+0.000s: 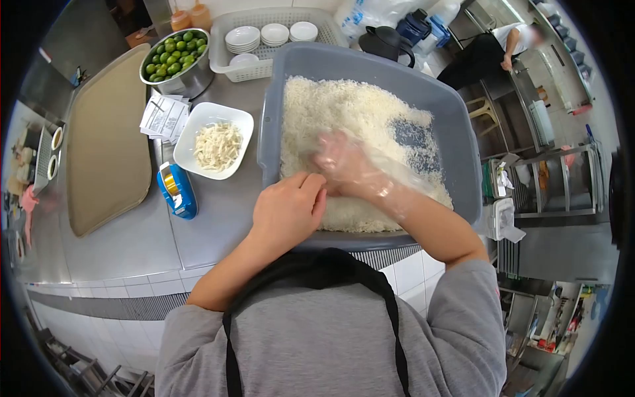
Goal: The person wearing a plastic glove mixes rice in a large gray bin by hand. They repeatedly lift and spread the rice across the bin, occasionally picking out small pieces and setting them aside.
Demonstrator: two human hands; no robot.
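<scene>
A large grey plastic tub holds a thick layer of fine white shreds, whose exact kind I cannot make out. My right hand, in a loose clear plastic glove, is down among the shreds; its fingers are smeared by motion. Beside it, at the tub's near left side, my left hand is bare, its fingers curled closed next to the gloved hand. What they pinch, if anything, is hidden. Left of the tub, a white square bowl contains pale, coarser shreds.
A blue tape dispenser, paper slips and a brown tray lie left on the steel counter. Behind stand a pot of green limes, a basket of white dishes and a black jug. Another person stands far right.
</scene>
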